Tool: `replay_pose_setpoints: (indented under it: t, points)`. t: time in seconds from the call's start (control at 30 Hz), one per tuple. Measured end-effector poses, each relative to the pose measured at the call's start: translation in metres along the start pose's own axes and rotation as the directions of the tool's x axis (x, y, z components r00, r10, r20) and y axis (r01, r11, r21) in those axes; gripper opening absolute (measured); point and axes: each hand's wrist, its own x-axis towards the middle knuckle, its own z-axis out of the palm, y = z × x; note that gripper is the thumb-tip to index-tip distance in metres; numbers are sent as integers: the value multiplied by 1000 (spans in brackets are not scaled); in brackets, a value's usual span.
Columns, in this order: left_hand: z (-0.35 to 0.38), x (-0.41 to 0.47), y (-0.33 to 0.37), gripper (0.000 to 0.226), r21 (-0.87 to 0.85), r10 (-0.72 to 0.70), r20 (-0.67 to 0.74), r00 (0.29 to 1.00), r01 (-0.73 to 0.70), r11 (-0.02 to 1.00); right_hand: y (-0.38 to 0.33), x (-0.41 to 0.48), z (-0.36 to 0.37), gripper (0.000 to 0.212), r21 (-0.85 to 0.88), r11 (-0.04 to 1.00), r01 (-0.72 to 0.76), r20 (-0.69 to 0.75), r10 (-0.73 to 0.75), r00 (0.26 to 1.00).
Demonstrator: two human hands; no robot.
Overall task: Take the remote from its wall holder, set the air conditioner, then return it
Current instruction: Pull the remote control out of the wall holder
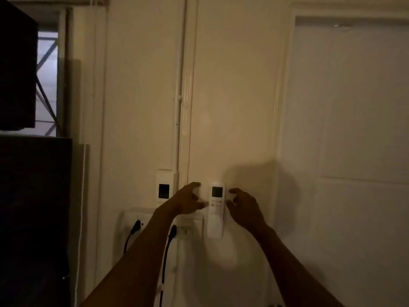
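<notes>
Fingers (234,192) of the right hand (245,209) curl loosely open just right of the remote (216,209); the left hand (187,200), fingers spread, flanks its left edge, perhaps touching. Remote stands upright on the wall (232,107), beside a socket plate (190,227).

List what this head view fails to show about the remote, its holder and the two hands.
- Remote: screen readout and button labels too small and blurred.
- Wall holder: not distinguishable behind the remote's lower end.
- Left hand, right hand: dim light hides whether any fingertip touches the remote.
- Air conditioner: outside the frame.
</notes>
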Motion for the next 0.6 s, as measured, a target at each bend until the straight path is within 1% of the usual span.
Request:
replay_pose_setpoints:
  t: [0.1,0.17,0.2,0.27,0.3,0.33,0.37,0.4,0.47,0.5,0.6]
  points:
    - [9,11,-10,72,-69,21,-78,997,-27,997,1,8,11,26,136,991,-1,-57,9,998]
    - [17,20,-20,64,-135,50,-157,986,-71,988,1,9,21,23,222,975,-12,-95,34,995]
    - [21,23,-27,61,-134,71,-185,980,-97,986,0,7,26,23,261,965,-6,-106,35,994]
    - [30,27,-37,55,-139,138,-187,973,-165,976,1,5,34,28,323,946,2,-123,40,992]
    - [36,26,-40,47,-146,164,-190,968,-193,970,2,3,39,33,355,935,-1,-134,52,990]
    - [42,23,-38,38,-92,183,-224,957,-208,974,3,1,43,38,391,920,-5,-146,67,987]
    - [49,23,-40,32,-94,194,-253,948,-223,970,3,-1,46,42,419,908,-11,-151,81,985]
    - [55,22,-40,36,-108,200,-274,941,-237,966,4,-3,49,45,440,898,-13,-155,90,984]
    - [64,23,-43,56,-267,168,-293,941,-249,931,5,-6,53,49,467,885,-5,-166,93,982]
    - [65,22,-42,61,-313,161,-300,940,-256,915,6,-8,53,50,474,880,4,-172,88,981]
    - [69,24,-41,62,-383,152,-320,935,-275,882,10,-13,54,56,519,855,2,-154,92,984]
